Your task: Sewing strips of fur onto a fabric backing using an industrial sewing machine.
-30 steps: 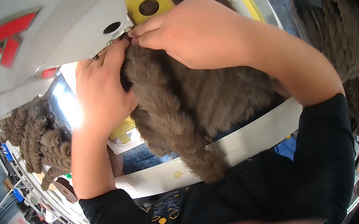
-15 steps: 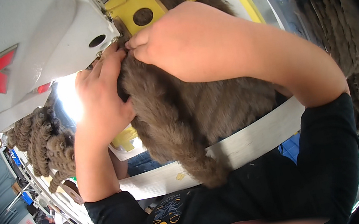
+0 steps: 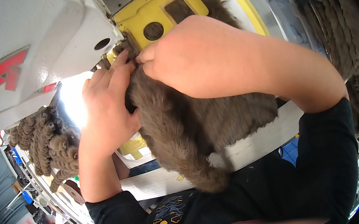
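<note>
A piece of brown fur fabric [image 3: 190, 124] lies bunched under the white sewing machine head [image 3: 29, 55], hanging over the table's front edge. My left hand [image 3: 108, 108] presses on its left side, fingers reaching up to the needle area. My right hand [image 3: 199, 56] lies on top of the fur from the right, its fingertips pinching the fabric edge right beside the left fingertips. A yellow plastic template [image 3: 161, 13] with a round hole and a square cut-out lies just behind the fur.
A heap of brown fur pieces [image 3: 48, 144] sits at the left under the machine, lit by a bright lamp [image 3: 73, 104]. More brown fur hangs at the right [image 3: 338, 34]. The white table edge [image 3: 257, 140] runs below the fabric.
Both hands and the fur have shifted slightly downward and right in view, staying pinched together at the needle area; more of the yellow template shows behind them.
</note>
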The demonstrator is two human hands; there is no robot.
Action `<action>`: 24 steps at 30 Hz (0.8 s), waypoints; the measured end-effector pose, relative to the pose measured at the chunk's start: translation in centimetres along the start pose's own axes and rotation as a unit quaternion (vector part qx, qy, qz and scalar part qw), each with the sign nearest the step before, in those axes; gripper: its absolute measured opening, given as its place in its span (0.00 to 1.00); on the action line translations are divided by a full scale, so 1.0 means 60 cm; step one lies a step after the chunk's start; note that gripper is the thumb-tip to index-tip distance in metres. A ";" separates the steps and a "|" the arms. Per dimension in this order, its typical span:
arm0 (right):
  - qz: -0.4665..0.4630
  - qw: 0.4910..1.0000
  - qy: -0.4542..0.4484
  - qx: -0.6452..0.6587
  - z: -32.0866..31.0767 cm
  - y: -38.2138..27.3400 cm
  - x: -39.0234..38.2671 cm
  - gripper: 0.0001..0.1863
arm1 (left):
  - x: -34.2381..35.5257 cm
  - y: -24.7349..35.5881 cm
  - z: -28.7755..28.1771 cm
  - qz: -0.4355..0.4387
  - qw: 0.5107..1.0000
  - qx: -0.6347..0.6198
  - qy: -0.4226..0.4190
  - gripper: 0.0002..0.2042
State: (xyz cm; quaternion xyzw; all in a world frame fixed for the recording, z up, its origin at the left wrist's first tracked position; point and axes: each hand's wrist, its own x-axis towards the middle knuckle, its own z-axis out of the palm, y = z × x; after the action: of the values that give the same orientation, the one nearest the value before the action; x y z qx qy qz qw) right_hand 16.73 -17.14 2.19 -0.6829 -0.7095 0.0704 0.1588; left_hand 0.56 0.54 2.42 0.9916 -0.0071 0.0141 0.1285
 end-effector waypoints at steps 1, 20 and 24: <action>0.001 1.000 0.001 -0.001 -0.004 -0.002 -0.001 0.06 | 0.000 0.002 0.000 -0.001 1.000 0.001 -0.003 0.31; 0.021 0.997 -0.068 -0.008 -0.015 0.004 -0.007 0.08 | 0.011 0.018 -0.007 0.005 1.000 0.007 0.007 0.31; 0.005 0.999 0.011 0.032 -0.007 0.005 -0.007 0.07 | 0.006 0.018 -0.008 0.007 1.000 0.024 0.009 0.31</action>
State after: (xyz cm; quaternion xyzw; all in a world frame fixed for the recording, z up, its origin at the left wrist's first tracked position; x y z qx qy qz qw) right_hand 17.14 -17.58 2.41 -0.6816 -0.7019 0.0865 0.1878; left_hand 0.87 -0.38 3.18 0.9941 -0.0125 0.0244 0.1046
